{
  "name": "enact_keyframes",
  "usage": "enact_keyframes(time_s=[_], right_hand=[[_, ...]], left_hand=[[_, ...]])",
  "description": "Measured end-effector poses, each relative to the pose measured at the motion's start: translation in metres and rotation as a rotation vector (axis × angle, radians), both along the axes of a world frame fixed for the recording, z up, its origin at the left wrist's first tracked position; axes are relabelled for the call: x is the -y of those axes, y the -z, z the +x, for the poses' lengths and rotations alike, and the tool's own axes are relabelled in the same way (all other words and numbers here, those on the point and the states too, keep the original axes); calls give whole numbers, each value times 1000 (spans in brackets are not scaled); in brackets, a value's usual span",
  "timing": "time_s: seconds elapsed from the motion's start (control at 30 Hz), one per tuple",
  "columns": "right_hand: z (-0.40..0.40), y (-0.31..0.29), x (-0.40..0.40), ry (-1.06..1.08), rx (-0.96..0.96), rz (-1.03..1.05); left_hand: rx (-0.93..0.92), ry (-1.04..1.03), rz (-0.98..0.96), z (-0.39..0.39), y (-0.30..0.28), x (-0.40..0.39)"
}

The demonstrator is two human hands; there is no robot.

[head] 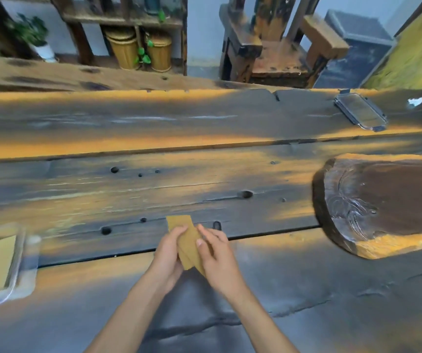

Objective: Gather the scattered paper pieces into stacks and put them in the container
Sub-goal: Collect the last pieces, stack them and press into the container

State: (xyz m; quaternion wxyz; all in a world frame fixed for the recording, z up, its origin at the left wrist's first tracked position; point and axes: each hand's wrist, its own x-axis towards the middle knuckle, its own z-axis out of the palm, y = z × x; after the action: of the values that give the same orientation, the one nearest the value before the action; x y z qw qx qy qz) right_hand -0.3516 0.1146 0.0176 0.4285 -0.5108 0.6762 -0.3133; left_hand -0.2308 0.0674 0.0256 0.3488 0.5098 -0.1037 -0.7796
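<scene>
— What have they got from where the head camera looks down?

— Both hands are closed round a small stack of tan paper pieces [188, 240], held just above the wooden plank table [154, 179]. The left hand [169, 253] cups the stack from its left side, fingers curled behind and thumb near the top edge. The right hand [216, 253] pinches the opposite edge, thumb laid across the face. The pieces are fanned a little; the lower ends splay apart below the grip.

— So still squaring up?

— I'd judge so. To do it well, loosen both grips slightly, tap the lower ends on the table straight beneath the hands, and let the long edges slide flush before pinching again. Squeeze too soon and the fan stays locked in.

— And where do they go?

— Far to the left of the grip sits a clear plastic container [28, 253], with tan sheets already lying flat inside it. What looks like its clear lid [360, 110] lies well beyond and to the right of the hands, near the table's far edge. A dark carved wooden slab [383, 200] sits to the right of the grip.

— Any loose pieces left?

— None that I can make out on the table; the picture is blurred toward the edges, so I can't be sure.
</scene>
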Motion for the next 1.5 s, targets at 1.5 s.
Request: enact_keyframes(time_s=[1.5], right_hand=[[295,-160,4,376,737,215]], left_hand=[[270,-100,-727,333,-143,-22]])
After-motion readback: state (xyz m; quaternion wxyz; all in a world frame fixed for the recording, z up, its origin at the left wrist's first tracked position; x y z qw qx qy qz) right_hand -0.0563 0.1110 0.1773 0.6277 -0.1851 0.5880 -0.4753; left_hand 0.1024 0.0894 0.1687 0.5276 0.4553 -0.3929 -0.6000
